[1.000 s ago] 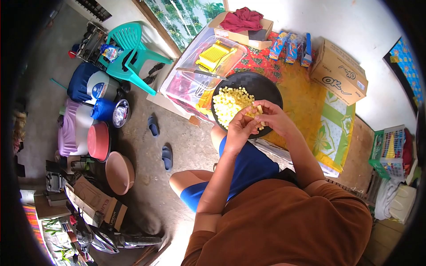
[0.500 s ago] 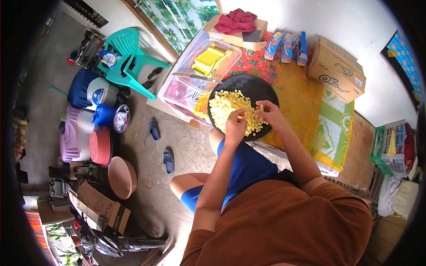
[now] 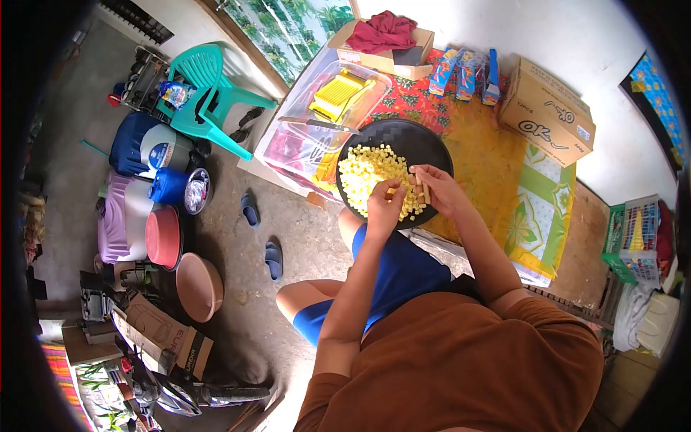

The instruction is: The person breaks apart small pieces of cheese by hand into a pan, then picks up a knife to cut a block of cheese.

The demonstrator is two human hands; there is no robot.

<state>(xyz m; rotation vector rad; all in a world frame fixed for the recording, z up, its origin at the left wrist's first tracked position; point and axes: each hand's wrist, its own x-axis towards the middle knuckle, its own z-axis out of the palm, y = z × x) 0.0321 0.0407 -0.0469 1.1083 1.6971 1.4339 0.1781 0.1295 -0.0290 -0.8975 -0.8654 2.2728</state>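
Apparently, the step in hand is close finger-work over pale yellow cubes (image 3: 362, 175); the left hand (image 3: 386, 204) and right hand (image 3: 444, 192) hang near each other, fingers curled, though what either grasps cannot be told; the next move seems to call for a light pinch; the cubes, small and blocky, heap in a round black pan (image 3: 414, 137); farther off lie a slim knife (image 3: 320, 124) and a ribbed yellow tool (image 3: 340, 96).
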